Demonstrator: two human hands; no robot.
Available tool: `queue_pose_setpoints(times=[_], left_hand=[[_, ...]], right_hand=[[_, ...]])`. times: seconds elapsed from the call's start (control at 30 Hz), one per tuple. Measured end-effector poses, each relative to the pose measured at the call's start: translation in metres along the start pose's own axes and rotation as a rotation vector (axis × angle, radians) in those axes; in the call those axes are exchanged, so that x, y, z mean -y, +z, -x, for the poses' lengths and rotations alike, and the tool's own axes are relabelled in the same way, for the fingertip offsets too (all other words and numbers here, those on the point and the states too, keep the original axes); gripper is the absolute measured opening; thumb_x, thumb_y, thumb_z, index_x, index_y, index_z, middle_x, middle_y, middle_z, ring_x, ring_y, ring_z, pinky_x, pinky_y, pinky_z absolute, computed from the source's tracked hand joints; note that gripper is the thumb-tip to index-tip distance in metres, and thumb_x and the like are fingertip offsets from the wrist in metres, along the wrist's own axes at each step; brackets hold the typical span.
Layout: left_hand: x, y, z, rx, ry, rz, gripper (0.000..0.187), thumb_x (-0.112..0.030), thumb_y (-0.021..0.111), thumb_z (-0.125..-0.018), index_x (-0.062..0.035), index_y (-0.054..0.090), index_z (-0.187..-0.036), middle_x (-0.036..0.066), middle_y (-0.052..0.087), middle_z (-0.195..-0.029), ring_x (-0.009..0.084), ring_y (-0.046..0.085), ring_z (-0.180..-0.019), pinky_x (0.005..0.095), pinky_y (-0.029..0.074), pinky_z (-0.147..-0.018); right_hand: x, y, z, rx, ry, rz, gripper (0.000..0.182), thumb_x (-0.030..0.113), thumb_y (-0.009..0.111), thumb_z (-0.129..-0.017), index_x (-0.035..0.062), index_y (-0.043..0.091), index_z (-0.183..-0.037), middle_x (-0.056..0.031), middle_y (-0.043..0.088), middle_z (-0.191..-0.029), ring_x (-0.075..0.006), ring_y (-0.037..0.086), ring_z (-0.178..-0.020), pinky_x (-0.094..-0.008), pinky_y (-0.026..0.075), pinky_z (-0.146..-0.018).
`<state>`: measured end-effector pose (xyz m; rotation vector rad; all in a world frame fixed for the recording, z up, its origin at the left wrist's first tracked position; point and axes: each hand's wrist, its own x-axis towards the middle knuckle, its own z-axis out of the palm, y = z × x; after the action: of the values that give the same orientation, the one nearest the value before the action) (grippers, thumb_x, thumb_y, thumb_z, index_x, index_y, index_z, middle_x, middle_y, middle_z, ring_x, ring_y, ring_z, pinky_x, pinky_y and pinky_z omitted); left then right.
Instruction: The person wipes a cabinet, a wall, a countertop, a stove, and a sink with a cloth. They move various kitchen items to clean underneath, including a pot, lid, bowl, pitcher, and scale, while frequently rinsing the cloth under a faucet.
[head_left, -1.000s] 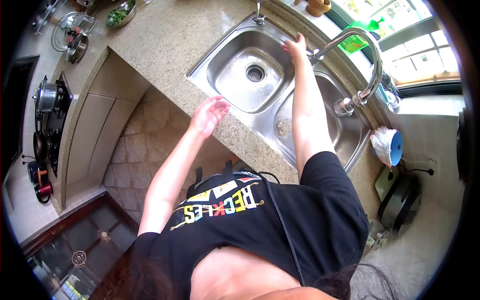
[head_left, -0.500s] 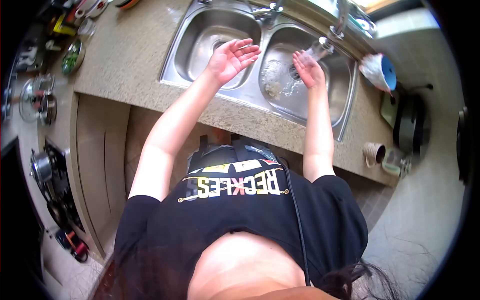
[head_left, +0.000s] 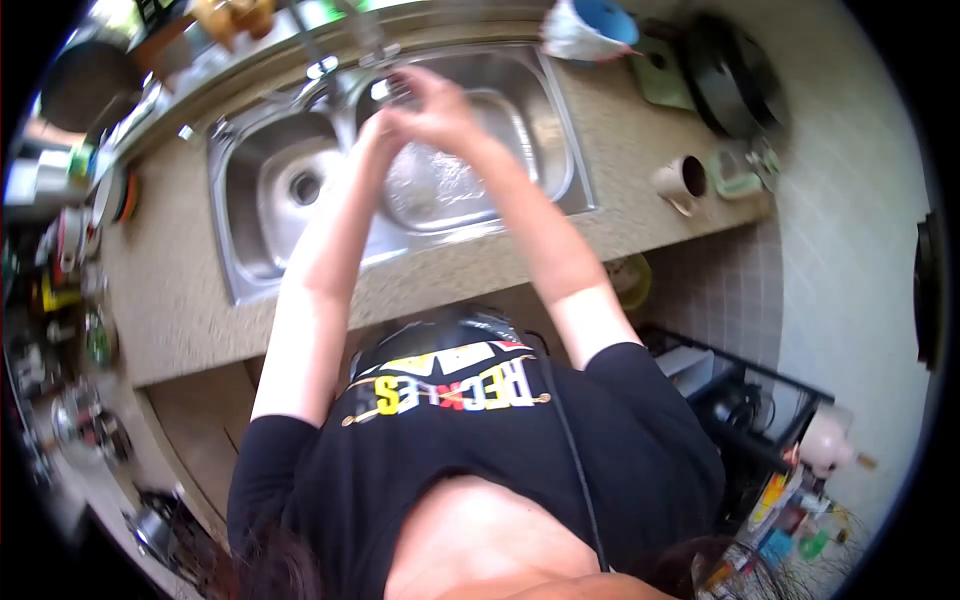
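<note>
My left hand (head_left: 383,132) and my right hand (head_left: 445,112) are together over the right basin (head_left: 565,150) of a steel double sink. They meet just below the tap (head_left: 385,88), whose spout they partly cover. The right hand's fingers reach forward and curve, with the thumb apart from them. On the left hand the fingers are hidden and blurred by motion. No object shows in either hand. Rippling water (head_left: 440,180) lies on the floor of the right basin. The left basin (head_left: 265,235) has a drain at its middle.
A brown mug (head_left: 682,182) lies on its side on the counter (head_left: 620,120), beside a clear container (head_left: 735,175). Behind them a dark pan (head_left: 735,80) leans near the wall. A blue bowl with a white cover (head_left: 590,30) stands by the sink's back right corner.
My hands, apart with palms open before, have come together under the tap. The right hand has moved left across to the left one. The view has turned right.
</note>
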<state>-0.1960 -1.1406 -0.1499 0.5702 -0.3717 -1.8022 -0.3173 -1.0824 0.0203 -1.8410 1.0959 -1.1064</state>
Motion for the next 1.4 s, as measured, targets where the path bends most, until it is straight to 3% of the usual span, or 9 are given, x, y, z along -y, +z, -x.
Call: queue_pose_setpoints(times=[0.03,0.27,0.4,0.5,0.53,0.73,0.97,1.17,1.4], left_hand=[[0.025,-0.008,-0.021,0.288,0.239,0.612,0.035,-0.017,0.063,-0.081,-0.0055,0.052,-0.112,0.010,0.055,-0.104,0.0222,0.057,-0.094,0.0369,0.050,-0.086],[-0.017,-0.005,0.004,0.138,0.015,0.194,0.036,-0.018,0.062,-0.081,-0.0060,0.051,-0.113,0.010,0.055,-0.106,0.0236,0.057,-0.095,0.0381,0.049,-0.088],[-0.007,-0.052,-0.015,0.012,-0.062,-0.122,0.040,-0.023,0.062,-0.082,-0.0067,0.050,-0.116,0.010,0.054,-0.110,0.0238,0.056,-0.098,0.0391,0.047,-0.091],[-0.028,-0.004,0.021,-0.467,0.063,-0.449,0.022,-0.020,0.057,-0.084,-0.0019,0.061,-0.096,0.003,0.058,-0.071,0.0119,0.047,-0.049,0.0273,0.035,-0.040],[-0.036,-0.015,0.021,-0.507,-0.025,-0.666,0.028,-0.022,0.052,-0.089,-0.0028,0.057,-0.109,0.010,0.064,-0.102,0.0227,0.063,-0.087,0.0342,0.052,-0.065],[-0.085,-0.002,0.050,-0.584,-0.142,-0.616,0.052,-0.015,0.062,-0.084,-0.0051,0.041,-0.130,0.018,0.042,-0.130,0.0436,0.040,-0.119,0.0559,0.047,-0.082],[-0.144,-0.063,0.041,-0.733,-0.007,-0.505,0.038,-0.007,0.053,-0.088,-0.0005,0.043,-0.124,0.024,0.045,-0.124,0.0407,0.047,-0.113,0.0526,0.048,-0.088],[-0.154,-0.083,0.036,-0.782,0.001,-0.674,0.051,-0.012,0.058,-0.085,-0.0094,0.040,-0.132,0.012,0.048,-0.129,0.0380,0.040,-0.122,0.0514,0.034,-0.095],[-0.151,-0.069,0.046,-0.789,-0.118,-0.620,0.040,-0.013,0.056,-0.087,-0.0076,0.048,-0.125,0.017,0.054,-0.121,0.0343,0.048,-0.116,0.0447,0.040,-0.094]], right_hand=[[0.001,0.004,0.003,-0.033,-0.031,0.066,0.059,0.024,0.074,-0.071,-0.0002,0.052,-0.120,-0.0159,0.059,-0.115,-0.0245,0.058,-0.104,-0.0333,0.045,-0.091],[-0.003,0.007,0.005,-0.055,-0.144,0.084,0.050,0.021,0.068,-0.074,-0.0005,0.053,-0.116,-0.0190,0.057,-0.114,-0.0344,0.058,-0.101,-0.0374,0.047,-0.088],[-0.023,0.001,0.008,-0.005,-0.010,-0.375,0.038,0.022,0.064,-0.084,0.0003,0.054,-0.114,-0.0108,0.060,-0.109,-0.0189,0.060,-0.098,-0.0324,0.049,-0.079],[-0.082,0.021,0.014,-0.039,0.419,-0.595,0.033,0.030,0.052,-0.092,0.0029,0.055,-0.112,-0.0074,0.060,-0.106,-0.0158,0.057,-0.096,-0.0303,0.047,-0.081],[-0.099,0.026,0.011,-0.056,0.621,-0.671,0.034,0.033,0.048,-0.094,0.0040,0.055,-0.111,-0.0086,0.059,-0.106,-0.0176,0.056,-0.097,-0.0315,0.046,-0.083],[-0.127,0.062,-0.015,0.285,0.961,-1.137,0.032,0.023,0.044,-0.094,-0.0019,0.053,-0.112,-0.0165,0.059,-0.108,-0.0284,0.058,-0.098,-0.0414,0.048,-0.085],[-0.137,0.052,-0.013,0.792,0.948,-0.697,0.033,0.023,0.053,-0.089,0.0029,0.055,-0.115,-0.0122,0.059,-0.112,-0.0232,0.062,-0.095,-0.0339,0.050,-0.084],[-0.233,0.095,0.029,0.577,0.865,-0.035,0.037,0.038,0.051,-0.090,0.0046,0.064,-0.096,-0.0132,0.066,-0.093,-0.0204,0.065,-0.086,-0.0314,0.051,-0.069],[-0.309,0.143,0.114,0.809,0.124,0.731,0.035,0.030,0.065,-0.073,0.0063,0.065,-0.098,-0.0195,0.064,-0.100,-0.0313,0.062,-0.093,-0.0382,0.048,-0.083]])
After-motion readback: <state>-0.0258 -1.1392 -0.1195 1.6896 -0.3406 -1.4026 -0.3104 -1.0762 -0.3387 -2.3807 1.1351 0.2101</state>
